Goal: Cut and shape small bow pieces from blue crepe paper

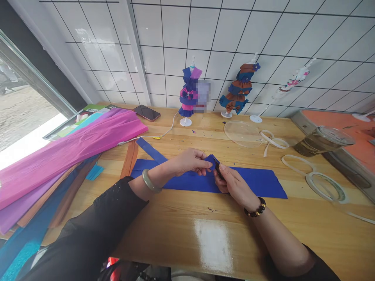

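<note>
My left hand (pixel 193 160) pinches a small folded piece of blue crepe paper (pixel 210 159) between thumb and fingers. My right hand (pixel 234 183) is closed around small dark scissors (pixel 218 168), whose blades meet the edge of that piece; the handles are mostly hidden by the fingers. Beneath both hands a long folded sheet of blue crepe paper (pixel 260 182) lies flat on the table. A narrower blue strip (pixel 150 150) sticks out from it at the upper left, beside my left forearm.
Pink crepe paper (pixel 88 144) and other coloured sheets are piled at left. Behind stand a phone (pixel 147 112) and small dress forms in blue-pink (pixel 188 93) and blue-brown paper (pixel 238 91). A lidded cup (pixel 322 141), a clear disc (pixel 243 133) and a tape roll (pixel 326 187) are at right.
</note>
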`<action>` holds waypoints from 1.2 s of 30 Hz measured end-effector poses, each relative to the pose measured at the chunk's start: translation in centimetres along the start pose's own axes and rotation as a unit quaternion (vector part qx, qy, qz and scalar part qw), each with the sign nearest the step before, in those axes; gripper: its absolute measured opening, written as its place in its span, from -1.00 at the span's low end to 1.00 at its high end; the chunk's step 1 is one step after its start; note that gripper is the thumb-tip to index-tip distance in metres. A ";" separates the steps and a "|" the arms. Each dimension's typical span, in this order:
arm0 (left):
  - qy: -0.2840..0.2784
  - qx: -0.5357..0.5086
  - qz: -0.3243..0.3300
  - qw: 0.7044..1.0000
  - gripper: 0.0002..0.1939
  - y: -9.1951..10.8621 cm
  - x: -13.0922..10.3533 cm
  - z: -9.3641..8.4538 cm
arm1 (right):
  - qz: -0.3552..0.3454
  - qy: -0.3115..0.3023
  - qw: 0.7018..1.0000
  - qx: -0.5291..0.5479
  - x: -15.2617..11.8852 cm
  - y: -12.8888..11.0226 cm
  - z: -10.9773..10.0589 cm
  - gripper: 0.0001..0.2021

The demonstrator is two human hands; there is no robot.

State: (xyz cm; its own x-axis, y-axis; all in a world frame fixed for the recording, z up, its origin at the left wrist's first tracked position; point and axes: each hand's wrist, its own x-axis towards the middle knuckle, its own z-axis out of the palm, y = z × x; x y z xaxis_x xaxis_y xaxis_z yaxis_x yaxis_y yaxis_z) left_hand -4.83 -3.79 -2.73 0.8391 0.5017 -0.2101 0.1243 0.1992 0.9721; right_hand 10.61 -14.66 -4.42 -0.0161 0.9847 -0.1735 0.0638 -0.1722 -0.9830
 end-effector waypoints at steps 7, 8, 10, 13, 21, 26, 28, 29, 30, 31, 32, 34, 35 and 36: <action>-0.005 0.004 -0.002 1.000 -0.75 0.1 -0.1 0.0 | 0.006 -0.003 1.000 0.003 0.0 0.1 0.0 -0.62; -0.005 0.005 -0.002 1.000 -0.75 0.1 -0.1 -0.1 | 0.007 -0.003 1.000 0.003 0.0 0.1 0.0 -0.62; -0.008 0.006 0.001 1.000 -0.76 0.1 -0.1 -0.1 | 0.006 -0.003 1.000 0.001 0.0 0.1 -0.1 -0.62; -0.010 0.002 0.003 1.000 -0.76 0.0 0.0 -0.1 | 0.000 -0.004 1.000 -0.003 0.0 0.1 -0.1 -0.62; -0.007 -0.002 -0.007 1.000 -0.76 0.1 0.0 -0.1 | -0.006 -0.005 1.000 -0.011 0.0 0.0 -0.1 -0.61; -0.011 -0.007 -0.005 1.000 -0.77 0.2 -0.1 -0.1 | -0.006 -0.009 1.000 -0.022 -0.1 -0.2 -0.1 -0.61; -0.009 -0.007 -0.005 1.000 -0.77 0.2 -0.1 -0.1 | -0.009 -0.010 1.000 -0.025 -0.1 -0.1 -0.1 -0.61; -0.008 -0.007 -0.005 1.000 -0.78 0.2 -0.1 0.0 | -0.011 -0.011 1.000 -0.027 -0.1 -0.1 -0.1 -0.61; -0.009 -0.006 -0.005 1.000 -0.78 0.2 -0.1 -0.1 | -0.013 -0.011 0.999 -0.029 0.0 -0.1 -0.1 -0.61; -0.009 -0.004 -0.004 1.000 -0.78 0.2 -0.1 -0.1 | -0.012 -0.012 0.999 -0.029 0.0 0.0 -0.1 -0.60; -0.010 -0.002 -0.002 1.000 -0.78 0.2 -0.1 -0.1 | -0.012 -0.012 0.999 -0.029 0.0 0.0 -0.2 -0.60; -0.012 0.003 0.002 1.000 -0.79 0.2 -0.1 -0.1 | -0.012 -0.011 0.999 -0.030 0.0 0.0 -0.2 -0.60; -0.011 0.006 0.003 1.000 -0.79 0.2 -0.1 -0.1 | -0.013 -0.011 0.999 -0.032 0.0 0.0 -0.2 -0.60; -0.010 0.009 0.003 1.000 -0.79 0.2 -0.1 -0.1 | -0.013 -0.011 0.999 -0.034 -0.1 -0.1 -0.2 -0.61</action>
State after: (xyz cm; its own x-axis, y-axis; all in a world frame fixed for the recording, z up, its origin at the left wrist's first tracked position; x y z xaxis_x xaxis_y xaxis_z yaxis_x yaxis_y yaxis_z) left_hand -4.95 -3.70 -2.55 0.8507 0.4853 -0.2020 0.1280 0.1814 0.9750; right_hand 10.76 -14.70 -4.32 -0.0409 0.9879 -0.1493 0.1313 -0.1428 -0.9810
